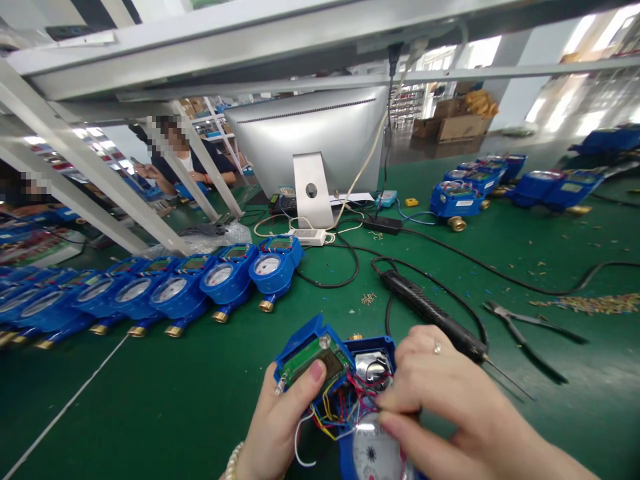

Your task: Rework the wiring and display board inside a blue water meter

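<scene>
- Head view: we are holding an opened blue water meter [345,373] low at the near edge of the green counter [150,400]; our left hand [280,427] is clamped on its lifted lid, thumb pressing the circuit board [313,360].
- Our right hand [450,407] is pinching fingertips together at the coloured wires [345,403] beside the dial [373,453].
- We are judging it best to keep the lid steady and tuck the wires gently, avoiding strain.
- The frame is cutting off the meter's lower body, and our right palm is hiding the wire ends.
</scene>
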`<state>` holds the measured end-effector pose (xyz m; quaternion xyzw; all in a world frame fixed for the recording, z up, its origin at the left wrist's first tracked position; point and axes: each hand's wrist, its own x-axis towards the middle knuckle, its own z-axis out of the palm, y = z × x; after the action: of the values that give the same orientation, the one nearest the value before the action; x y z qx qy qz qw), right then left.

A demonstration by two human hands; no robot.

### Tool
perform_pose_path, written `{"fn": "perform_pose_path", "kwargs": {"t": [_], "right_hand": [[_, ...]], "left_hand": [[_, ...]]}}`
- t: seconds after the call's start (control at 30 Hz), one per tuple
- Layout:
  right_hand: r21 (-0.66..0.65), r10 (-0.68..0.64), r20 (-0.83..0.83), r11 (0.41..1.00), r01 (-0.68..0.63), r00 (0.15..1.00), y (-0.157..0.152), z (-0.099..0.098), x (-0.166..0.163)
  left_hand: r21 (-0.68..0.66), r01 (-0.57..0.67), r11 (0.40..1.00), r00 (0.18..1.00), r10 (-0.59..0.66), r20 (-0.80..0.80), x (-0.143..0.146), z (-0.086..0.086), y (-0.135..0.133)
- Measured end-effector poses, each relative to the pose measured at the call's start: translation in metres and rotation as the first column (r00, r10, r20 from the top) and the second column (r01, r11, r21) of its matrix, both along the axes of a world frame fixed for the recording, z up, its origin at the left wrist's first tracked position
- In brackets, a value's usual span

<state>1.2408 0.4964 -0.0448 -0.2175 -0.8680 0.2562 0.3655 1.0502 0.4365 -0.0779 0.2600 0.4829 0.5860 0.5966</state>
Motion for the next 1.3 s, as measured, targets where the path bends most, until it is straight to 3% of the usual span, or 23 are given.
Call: {"fn": "perform_pose_path", "kwargs": {"t": [0.07, 0.13, 0.2, 0.3, 0.37, 0.43, 0.5, 0.57, 0.6, 0.7, 0.83, 1.0, 1.17, 1.23, 1.3], "right_hand": [[0.296, -0.093, 0.018, 0.951, 0.083, 0.995, -0.013, -0.014, -0.008], [0.454, -0.237, 0.021, 0.868, 0.202, 0.971, -0.024, -0.027, -0.018], [0.493, -0.330, 0.019, 0.824, 0.278, 0.944, -0.032, -0.034, -0.024], [0.486, -0.305, -0.038, 0.827, 0.284, 0.952, -0.036, -0.035, -0.016], [0.462, -0.261, -0.144, 0.835, 0.298, 0.954, -0.033, -0.033, 0.007], [0.374, -0.359, -0.153, 0.841, 0.391, 0.921, -0.021, -0.032, 0.044], [0.280, -0.605, -0.023, 0.760, 0.586, 0.796, -0.001, -0.036, 0.089], [0.262, -0.804, 0.256, 0.592, 0.762, 0.537, 0.024, -0.045, 0.131], [0.273, -0.822, 0.404, 0.527, 0.805, 0.401, 0.036, -0.052, 0.148], [0.248, -0.792, 0.540, 0.473, 0.846, 0.284, 0.057, -0.072, 0.178], [0.204, -0.758, 0.604, 0.447, 0.871, 0.247, 0.054, -0.080, 0.181], [0.110, -0.776, 0.595, 0.339, 0.934, 0.211, 0.049, -0.073, 0.177], [-0.266, -0.815, 0.526, 0.111, 0.958, 0.241, 0.067, -0.065, 0.184], [-0.462, -0.823, 0.455, 0.108, 0.880, 0.340, 0.071, -0.060, 0.184], [-0.631, -0.824, 0.336, 0.163, 0.758, 0.457, 0.071, -0.054, 0.181]], "left_hand": [[-0.042, -0.062, 0.997, 0.996, 0.059, -0.066, 0.005, -0.003, -0.004], [-0.085, -0.084, 0.993, 0.992, 0.076, -0.099, 0.011, -0.006, -0.010], [-0.094, -0.083, 0.992, 0.993, 0.074, -0.096, 0.017, -0.009, -0.015], [-0.091, -0.087, 0.992, 0.994, 0.081, -0.068, 0.019, -0.011, -0.019], [-0.100, -0.114, 0.988, 0.993, 0.111, -0.034, 0.018, -0.012, -0.019], [-0.117, -0.163, 0.980, 0.986, 0.164, 0.000, 0.015, -0.013, -0.019], [-0.125, -0.191, 0.974, 0.979, 0.198, 0.047, 0.013, -0.015, -0.018], [-0.112, -0.177, 0.978, 0.978, 0.187, 0.090, 0.013, -0.016, -0.017], [-0.106, -0.163, 0.981, 0.979, 0.174, 0.106, 0.013, -0.016, -0.017], [-0.092, -0.142, 0.986, 0.983, 0.151, 0.102, 0.014, -0.016, -0.017], [-0.073, -0.142, 0.987, 0.988, 0.146, 0.058, 0.016, -0.014, -0.019], [-0.056, -0.197, 0.979, 0.973, 0.202, 0.111, 0.021, -0.008, -0.018], [-0.091, -0.244, 0.966, 0.932, 0.259, 0.253, 0.029, 0.002, -0.014], [-0.109, -0.273, 0.956, 0.917, 0.293, 0.269, 0.031, 0.006, -0.014], [-0.122, -0.320, 0.939, 0.910, 0.341, 0.237, 0.033, 0.010, -0.015]]}}
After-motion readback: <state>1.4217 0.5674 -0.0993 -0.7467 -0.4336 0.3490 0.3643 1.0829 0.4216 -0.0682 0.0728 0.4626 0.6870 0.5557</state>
